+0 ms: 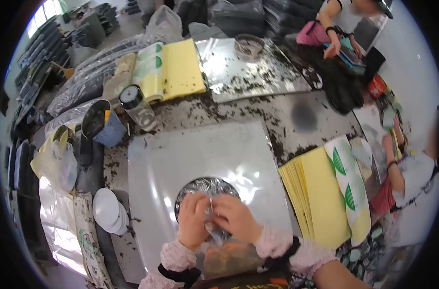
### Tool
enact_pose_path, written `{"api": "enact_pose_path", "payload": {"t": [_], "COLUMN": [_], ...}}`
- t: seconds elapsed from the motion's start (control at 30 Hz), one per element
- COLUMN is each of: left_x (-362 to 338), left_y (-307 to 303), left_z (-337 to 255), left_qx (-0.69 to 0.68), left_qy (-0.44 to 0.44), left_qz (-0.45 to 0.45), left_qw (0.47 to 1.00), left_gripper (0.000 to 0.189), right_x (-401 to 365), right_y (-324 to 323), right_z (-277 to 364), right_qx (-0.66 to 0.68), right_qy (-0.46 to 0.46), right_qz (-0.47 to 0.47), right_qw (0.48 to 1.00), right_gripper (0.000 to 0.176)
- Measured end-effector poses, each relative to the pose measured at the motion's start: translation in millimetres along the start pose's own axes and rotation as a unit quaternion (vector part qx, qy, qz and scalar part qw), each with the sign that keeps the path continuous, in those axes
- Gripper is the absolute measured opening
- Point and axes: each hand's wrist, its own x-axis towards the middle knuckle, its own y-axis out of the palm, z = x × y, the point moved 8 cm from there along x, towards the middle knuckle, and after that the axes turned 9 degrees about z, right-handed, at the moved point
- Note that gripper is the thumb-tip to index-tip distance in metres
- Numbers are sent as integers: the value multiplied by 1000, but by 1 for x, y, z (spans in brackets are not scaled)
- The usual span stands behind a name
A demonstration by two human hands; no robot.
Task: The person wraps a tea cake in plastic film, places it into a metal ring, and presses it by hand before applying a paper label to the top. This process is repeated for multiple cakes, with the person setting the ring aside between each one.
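A dark round disc covered in shiny clear plastic film lies on a smooth, reflective metal board in front of me. My left hand is over its lower left part, with fingers curled in on the film. From the right, my right hand meets it, fingers bent together at the same gathered film. Between the two hands a bit of crumpled plastic shows, and the fingertips partly hide it. Both hands cover the lower middle of the disc.
Yellow sheets lie right of the board; more yellow sheets lie behind. White discs, a blue cup and a clear jar stand left. Dark flakes litter the table and a second board. Two people work nearby.
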Motion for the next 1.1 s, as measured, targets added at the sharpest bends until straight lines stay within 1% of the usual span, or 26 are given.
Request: {"api": "enact_pose_path", "payload": {"t": [0.03, 0.07, 0.1, 0.13, 0.17, 0.23, 0.27, 0.3, 0.37, 0.4, 0.43, 0.47, 0.53, 0.57, 0.6, 0.63, 0.67, 0.7, 0.73, 0.8, 0.83, 0.9, 0.97, 1.0, 1.07, 1.1], "left_x": [5, 8, 5, 1, -1, 2, 2, 2, 4, 1, 3, 5, 3, 4, 4, 5, 6, 8, 10, 9, 7, 7, 3, 3, 6, 7], "left_y": [-11, -19, -18, -10, 0, 11, 12, 14, 21, 26, 23, 21, 23, 22, 22, 21, 20, 20, 15, 12, 24, 27, 27, 24, 16, 19], "left_z": [-12, -21, -27, -28, -26, -23, -23, -24, -19, -16, -21, -25, -25, -25, -26, -28, -30, -31, -36, -42, -25, -27, -22, -27, -37, -37], "left_qx": [-41, -80, -104, -46, 14, 128, 142, 154, 146, 146, 151, 125, 138, 141, 146, 138, 131, 125, 187, 305, 206, 208, 206, 223, 252, 226], "left_qy": [4, 12, 27, 19, 10, -2, -10, -16, -17, -7, -15, -31, -21, -22, -26, -30, -35, -40, -20, 15, -32, -17, -17, 0, 32, 33], "left_qz": [1, -3, 10, 38, 62, 105, 106, 109, 114, 105, 115, 114, 133, 137, 143, 148, 153, 159, 136, 90, 170, 147, 156, 133, 76, 88], "left_qw": [999, 997, 994, 998, 998, 986, 984, 982, 983, 984, 982, 985, 981, 980, 979, 979, 979, 979, 973, 948, 963, 967, 966, 966, 964, 970], "left_gripper": [74, 76, 86, 87, 89, 92, 91, 90, 85, 82, 79, 77, 72, 71, 70, 70, 69, 69, 65, 58, 72, 71, 72, 68, 61, 62], "right_x": [6, 4, 3, 0, -1, -8, -15, -12, -3, -4, -5, -8, -32, -60, -99, -135, -187, -250, -295, -347, -355, -368, -374, -371, -394, -407], "right_y": [0, 2, 4, 5, -1, -27, -35, -29, 12, 27, 26, 23, -34, -69, -106, -150, -179, -207, -224, -242, -244, -243, -244, -246, -261, -265], "right_z": [-9, -11, -13, -13, -8, 8, 14, 15, -12, -26, -21, -23, -18, -34, -50, -59, -82, -107, -109, -95, -97, -100, -100, -100, -110, -120], "right_qx": [0, 7, 14, 23, 21, -39, -67, -93, -124, -128, -140, -138, 26, -94, -210, -312, -404, -375, -460, -566, -571, -574, -546, -534, -320, -204], "right_qy": [64, 64, 64, 62, 25, 40, 54, 49, 71, 57, 53, 13, -29, -17, -5, 62, 137, 219, 285, 339, 332, 318, 328, 327, 386, 405], "right_qz": [21, 15, 9, 5, 18, -6, -17, 13, 30, -30, -8, -2, -93, -170, -241, -258, -296, -372, -355, -276, -272, -259, -275, -285, -454, -522], "right_qw": [998, 998, 998, 998, 999, 998, 996, 994, 989, 990, 989, 990, 995, 981, 948, 912, 855, 821, 762, 699, 700, 708, 720, 726, 737, 722], "right_gripper": [25, 26, 27, 27, 28, 29, 30, 22, 13, 10, 10, 9, 12, 14, 16, 14, 16, 24, 26, 30, 31, 31, 29, 27, 23, 20]}}
